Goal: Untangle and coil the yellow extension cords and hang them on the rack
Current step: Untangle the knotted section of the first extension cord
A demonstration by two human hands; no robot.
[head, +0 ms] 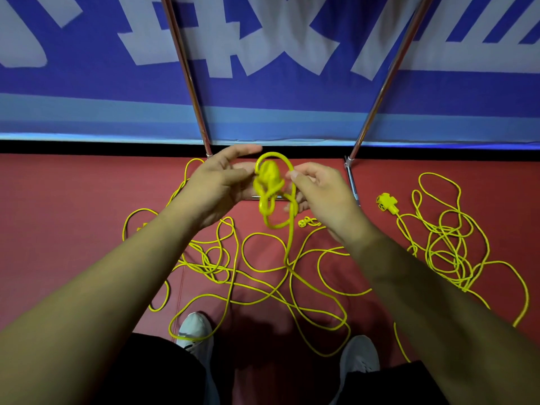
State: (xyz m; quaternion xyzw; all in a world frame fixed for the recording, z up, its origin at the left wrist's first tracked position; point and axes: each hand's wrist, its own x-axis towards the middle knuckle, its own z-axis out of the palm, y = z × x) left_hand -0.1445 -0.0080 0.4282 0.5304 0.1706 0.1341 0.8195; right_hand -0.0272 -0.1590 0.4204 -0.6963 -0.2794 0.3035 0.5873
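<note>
Together, the left hand (pixel 216 188) pinched a yellow cord's knot (pixel 267 182) while the right hand (pixel 318 194) pinched its loop (pixel 287 163); slack cord (pixel 263 287) sprawled across the red floor (pixel 73 214).

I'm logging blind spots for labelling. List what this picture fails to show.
Head view only:
Knotted yellow cord bundle: motion-blurred, strand crossings unreadable.
Left hand: blur hides whether it grips the bundle.
Shiny metal rack poles: tops cut off by the upper edge.
Small yellow plug: partly behind the right hand.
Loose yellow cords on the red floor: stretches hidden under both forearms.
</note>
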